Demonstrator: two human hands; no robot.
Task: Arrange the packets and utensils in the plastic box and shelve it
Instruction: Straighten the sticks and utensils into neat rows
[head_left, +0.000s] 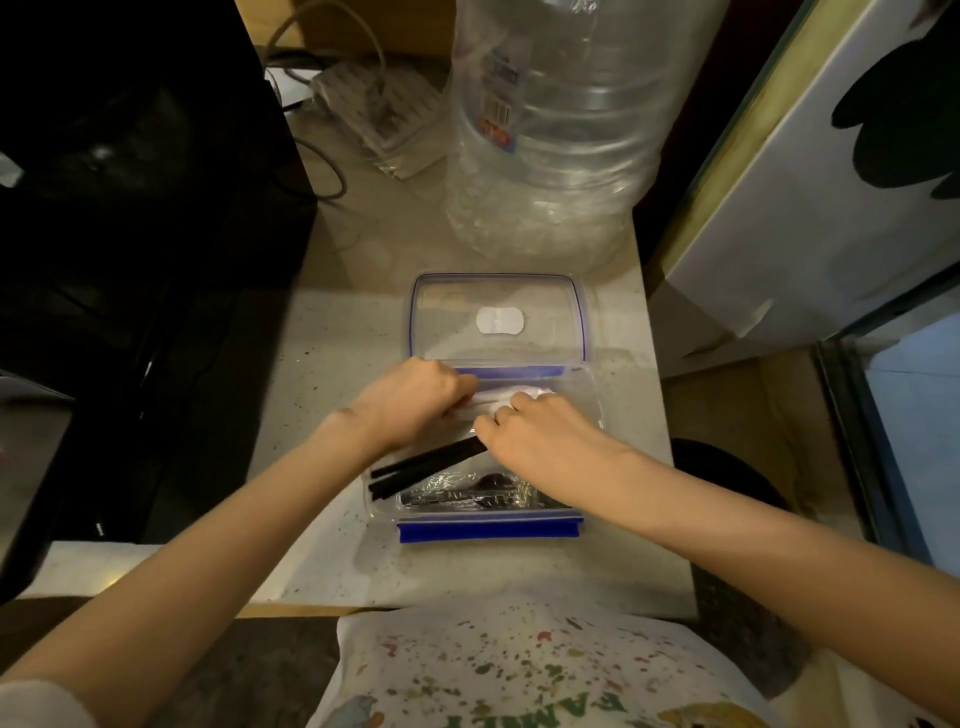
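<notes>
Speckled white fabric of a printed shirt nearest the camera, then a pale, flecked stone surface, narrow, dim, hemmed by a dark bulk on the left and a white panel leaning at the right. On that surface, a clear plastic box with blue clips, open, its lid lying flat just beyond and touching the far rim, a white oval patch at the lid's middle. Inside the box, near edge first: a clear-wrapped packet of dark utensils along the front wall, then two black sticks lying aslant from the left corner toward the centre, then a white packet across the far half. Left hand curled over the packet's left end, fingers clenched on it; right hand pressed on its right end, fingers bent, whether pinching or merely pressing not clear. Both bare forearms reaching in from below. Farther back, a large clear water jug standing upright, and left of it a flat pale pack with grey cables looping past.
</notes>
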